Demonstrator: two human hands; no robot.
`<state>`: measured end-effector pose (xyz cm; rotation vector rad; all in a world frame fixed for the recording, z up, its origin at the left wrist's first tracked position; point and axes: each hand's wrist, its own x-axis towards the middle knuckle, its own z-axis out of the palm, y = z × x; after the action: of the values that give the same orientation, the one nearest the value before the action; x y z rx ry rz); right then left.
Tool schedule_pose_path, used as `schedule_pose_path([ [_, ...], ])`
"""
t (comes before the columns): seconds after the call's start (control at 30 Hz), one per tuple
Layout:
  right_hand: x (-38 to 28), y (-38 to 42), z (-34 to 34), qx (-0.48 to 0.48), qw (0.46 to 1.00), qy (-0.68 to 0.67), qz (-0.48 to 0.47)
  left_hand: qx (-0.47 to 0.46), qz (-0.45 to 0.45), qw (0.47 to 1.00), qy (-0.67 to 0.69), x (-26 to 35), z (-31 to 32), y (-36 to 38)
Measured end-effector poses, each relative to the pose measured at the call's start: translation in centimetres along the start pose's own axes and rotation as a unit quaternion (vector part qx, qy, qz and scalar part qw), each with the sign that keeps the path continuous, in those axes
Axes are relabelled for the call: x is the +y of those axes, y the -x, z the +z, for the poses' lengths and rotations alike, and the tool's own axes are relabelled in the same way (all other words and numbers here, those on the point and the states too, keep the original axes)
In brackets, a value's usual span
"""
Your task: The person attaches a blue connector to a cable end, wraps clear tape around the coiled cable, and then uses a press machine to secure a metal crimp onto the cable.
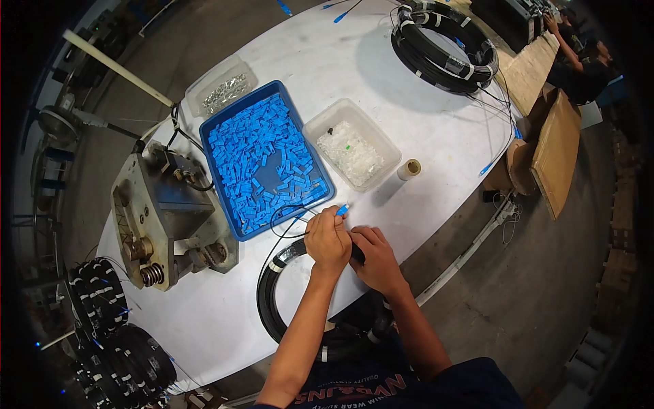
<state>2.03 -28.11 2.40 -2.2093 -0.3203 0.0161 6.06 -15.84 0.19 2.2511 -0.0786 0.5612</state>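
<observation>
My left hand [327,242] is closed in a pinch around a blue fibre-optic connector [343,210], whose pale tip points up and to the right. A thin black cable loops out on the left side of this hand. Close beside it, my right hand [376,262] has its fingers curled over a coil of black cable [267,300]. The coil lies at the table's near edge against my body, bound with pale tape. Just beyond my hands stands a blue tray [323,198] holding many small blue connector parts.
Two clear plastic boxes hold small metal pieces [228,92] and small whitish parts [351,150]. A cardboard tube [409,170] stands on the white table [436,150]. A metal press [170,211] is at left. More cable coils [446,48] lie far right; a person [579,71] is beyond.
</observation>
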Motion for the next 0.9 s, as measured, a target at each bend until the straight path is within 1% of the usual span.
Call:
schedule_pose_path([
  [0.03,0.0,0.0,0.0,0.001,1.0,-0.002,0.001,-0.003,-0.016,1.0,-0.005,0.0,0.0,0.1],
  [0.2,0.2,-0.2,-0.1,0.004,1.0,0.0,0.012,-0.003,-0.025,1.0,-0.018,0.1,0.2,-0.2],
  [0.37,0.1,-0.9,-2.4,-0.038,0.996,-0.083,0.016,-0.008,-0.057,0.997,-0.059,0.4,0.4,-0.4],
  [0.4,-0.1,-1.2,-3.2,-0.042,0.995,-0.085,0.016,-0.027,-0.078,0.995,-0.059,0.6,0.3,-0.5],
  [0.43,-0.4,-1.5,-4.1,-0.038,0.993,-0.103,0.041,-0.048,-0.099,0.992,-0.057,0.7,0.3,-0.5],
  [0.47,-0.6,-1.9,-4.7,-0.033,0.99,-0.121,0.065,-0.049,-0.102,0.992,-0.059,0.6,0.3,-0.4],
  [0.5,-0.8,-2.4,-4.9,-0.034,0.99,-0.122,0.066,-0.05,-0.096,0.992,-0.064,0.5,0.3,-0.4],
  [0.6,-1.0,-4.3,-4.4,0.056,0.995,-0.027,0.074,-0.047,-0.086,0.993,-0.067,0.3,0.3,-0.2],
  [0.63,-0.6,-4.7,-3.8,0.056,0.995,-0.026,0.074,-0.04,-0.078,0.994,-0.065,0.3,0.4,-0.3],
  [0.7,-0.1,-5.1,-2.8,0.055,0.993,0.099,0.031,-0.023,-0.075,0.995,-0.056,0.2,0.5,-0.1],
  [0.73,-0.4,-5.3,-2.6,0.054,0.993,0.098,0.031,-0.006,-0.071,0.996,-0.048,0.2,0.5,-0.1],
  [0.8,-1.1,-5.5,-2.6,0.041,0.996,0.084,0.007,-0.008,-0.073,0.996,-0.042,0.1,0.5,-0.2],
  [0.83,-1.3,-5.5,-2.6,0.039,0.996,0.084,0.009,-0.012,-0.073,0.997,-0.036,0.2,0.4,-0.2],
  [0.9,-1.5,-5.9,-2.8,0.034,0.999,0.019,-0.012,-0.02,-0.074,0.996,-0.039,0.3,0.4,-0.2],
])
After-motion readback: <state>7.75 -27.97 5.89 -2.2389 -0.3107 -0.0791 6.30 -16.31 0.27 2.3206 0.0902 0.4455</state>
